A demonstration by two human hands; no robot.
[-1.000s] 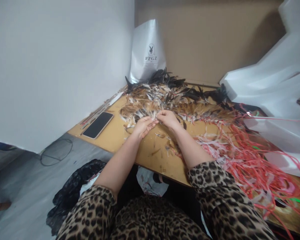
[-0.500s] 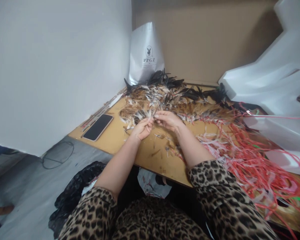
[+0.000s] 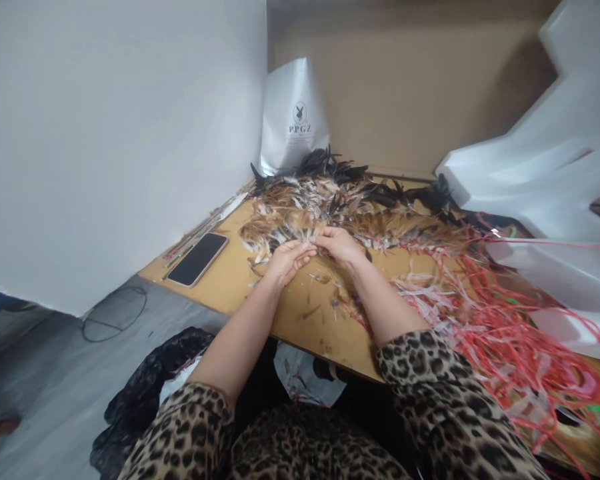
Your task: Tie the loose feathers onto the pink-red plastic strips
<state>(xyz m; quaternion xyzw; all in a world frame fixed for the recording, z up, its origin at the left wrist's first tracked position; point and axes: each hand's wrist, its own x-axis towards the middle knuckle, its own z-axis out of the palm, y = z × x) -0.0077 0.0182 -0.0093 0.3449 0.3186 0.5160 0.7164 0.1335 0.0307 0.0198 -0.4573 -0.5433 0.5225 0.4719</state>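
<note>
Feather-strewn wooden table (image 3: 230, 283) in a white-walled corner (image 3: 105, 133)

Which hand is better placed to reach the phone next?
Left. The left hand is on the side nearer the phone, with bare table between. The right hand would have to cross over it.

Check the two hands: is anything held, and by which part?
Both the left hand and right hand pinch small feathers between fingertips at the pile's edge; which part cannot be told.

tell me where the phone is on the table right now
In the head view the phone lies face up at the table's left edge, left of the left hand and the feather pile.
</note>
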